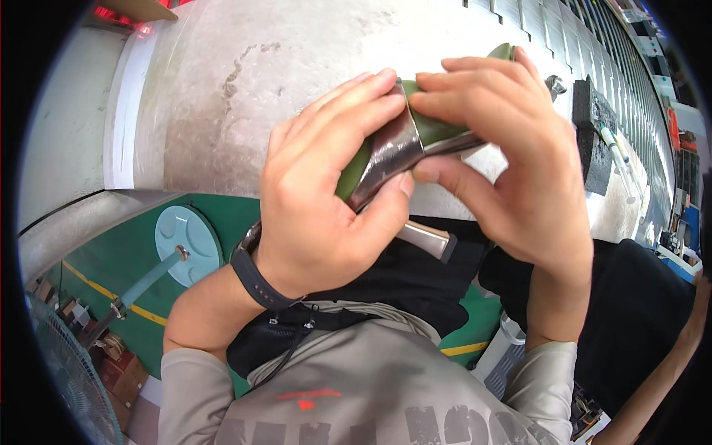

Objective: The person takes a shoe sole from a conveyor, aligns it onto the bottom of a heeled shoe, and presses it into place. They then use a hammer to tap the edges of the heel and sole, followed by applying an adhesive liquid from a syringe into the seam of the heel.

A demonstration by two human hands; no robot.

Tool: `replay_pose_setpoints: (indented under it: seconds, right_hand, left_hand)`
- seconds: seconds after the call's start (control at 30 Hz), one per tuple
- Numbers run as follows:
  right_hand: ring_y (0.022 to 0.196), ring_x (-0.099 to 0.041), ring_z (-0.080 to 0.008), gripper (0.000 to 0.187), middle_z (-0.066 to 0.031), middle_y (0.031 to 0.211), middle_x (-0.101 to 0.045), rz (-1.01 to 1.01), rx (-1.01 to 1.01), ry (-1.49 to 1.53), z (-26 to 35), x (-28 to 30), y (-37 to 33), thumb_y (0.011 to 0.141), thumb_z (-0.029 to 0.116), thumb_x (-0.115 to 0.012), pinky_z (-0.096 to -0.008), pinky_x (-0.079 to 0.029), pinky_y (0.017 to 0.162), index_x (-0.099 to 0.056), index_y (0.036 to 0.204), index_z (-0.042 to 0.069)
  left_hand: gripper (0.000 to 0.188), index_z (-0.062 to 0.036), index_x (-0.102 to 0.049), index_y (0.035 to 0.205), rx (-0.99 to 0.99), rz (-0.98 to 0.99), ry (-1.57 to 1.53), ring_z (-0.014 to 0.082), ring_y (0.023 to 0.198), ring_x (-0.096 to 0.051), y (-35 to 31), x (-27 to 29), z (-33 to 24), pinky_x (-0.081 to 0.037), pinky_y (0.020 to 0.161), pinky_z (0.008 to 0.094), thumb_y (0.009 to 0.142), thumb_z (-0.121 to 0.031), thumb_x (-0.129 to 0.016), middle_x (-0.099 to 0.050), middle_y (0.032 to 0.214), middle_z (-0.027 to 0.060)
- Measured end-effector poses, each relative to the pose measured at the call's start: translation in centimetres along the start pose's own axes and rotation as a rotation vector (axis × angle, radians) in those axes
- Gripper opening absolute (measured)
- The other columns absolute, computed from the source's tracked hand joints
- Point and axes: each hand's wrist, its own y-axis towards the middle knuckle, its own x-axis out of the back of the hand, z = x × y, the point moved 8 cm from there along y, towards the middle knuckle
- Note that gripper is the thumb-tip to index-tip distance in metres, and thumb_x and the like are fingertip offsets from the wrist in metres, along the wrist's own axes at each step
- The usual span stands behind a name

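Observation:
Close above the pale worktop, both of my hands are around a green object with a shiny dark metal band (391, 150); its kind is not clear. My left hand (319, 185) wraps its left part, fingers over the top and thumb along the lower edge. The fingers of my right hand (508, 133) lie curled over the green right part, its thumb pressing the lower edge near my left thumb. A green tip pokes out past my right fingers. Below my left thumb a silver bar with a dark end (428, 239) sticks out; whether it belongs to the object is hidden.
The worktop (222, 89) is stained and runs to a row of metal slats (615, 67). Dark foam blocks (593, 133) and pen-like sticks (617, 152) lie at the right. A light blue round stand base (189, 245) and a fan (67, 378) stand left. Another person's arm (667, 371) shows at right.

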Motion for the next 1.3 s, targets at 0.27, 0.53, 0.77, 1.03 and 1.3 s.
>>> replay_pose_setpoints:
  seconds: [0.27, 0.53, 0.77, 1.03, 1.3]
  right_hand:
    - [0.143, -0.057, -0.0408, 0.051, -0.0215, 0.146, -0.065, -0.156, -0.021, 0.080, -2.6, 1.4, -3.0, 0.074, 0.012, -0.093, -0.0481, -0.047, 0.115, -0.071, 0.119, 0.002]
    - [0.138, -0.058, -0.0463, 0.038, -0.0179, 0.139, -0.069, -0.240, 0.014, 0.146, -2.6, 1.7, -3.7, 0.070, 0.004, -0.092, -0.0518, -0.050, 0.111, -0.069, 0.101, 0.005]
    - [0.142, -0.057, -0.0470, 0.034, -0.0246, 0.139, -0.068, -0.209, 0.026, 0.165, -2.7, 1.4, -3.6, 0.072, 0.009, -0.092, -0.0528, -0.050, 0.112, -0.063, 0.088, 0.003]
    - [0.139, -0.059, -0.0483, 0.032, -0.0259, 0.137, -0.068, -0.214, 0.044, 0.184, -3.0, 1.4, -3.8, 0.070, 0.003, -0.090, -0.0538, -0.053, 0.111, -0.063, 0.088, 0.001]
    - [0.135, -0.062, -0.0489, 0.036, -0.0264, 0.135, -0.070, -0.214, 0.104, 0.143, -3.7, 1.8, -4.0, 0.068, 0.009, -0.092, -0.0526, -0.057, 0.105, -0.066, 0.092, 0.002]
  left_hand:
    - [0.063, 0.0029, -0.058, 0.147, -0.012, 0.176, -0.004, 0.0359, 0.144, -0.055, 1.3, 0.2, 0.2, -0.045, 0.118, 0.0430, 0.089, -0.009, -0.076, -0.053, 0.157, 0.0259]
    - [0.081, 0.0017, -0.060, 0.147, -0.122, 0.313, 0.039, 0.0392, 0.144, -0.055, 4.2, -1.3, 0.5, -0.043, 0.120, 0.0452, 0.082, -0.034, -0.092, -0.061, 0.151, 0.0244]
    - [0.083, 0.0027, -0.061, 0.147, -0.045, 0.348, 0.023, 0.0388, 0.141, -0.058, 4.7, -1.7, 0.7, -0.044, 0.119, 0.0449, 0.080, -0.035, -0.093, -0.063, 0.148, 0.0233]
    - [0.081, 0.0037, -0.061, 0.145, -0.056, 0.344, 0.014, 0.0376, 0.139, -0.059, 4.7, -1.9, 0.5, -0.045, 0.118, 0.0440, 0.080, -0.032, -0.093, -0.064, 0.145, 0.0228]
    - [0.085, 0.0035, -0.061, 0.145, -0.073, 0.340, 0.028, 0.0375, 0.139, -0.059, 4.6, -1.9, 0.6, -0.045, 0.118, 0.0456, 0.076, -0.032, -0.095, -0.064, 0.145, 0.0212]
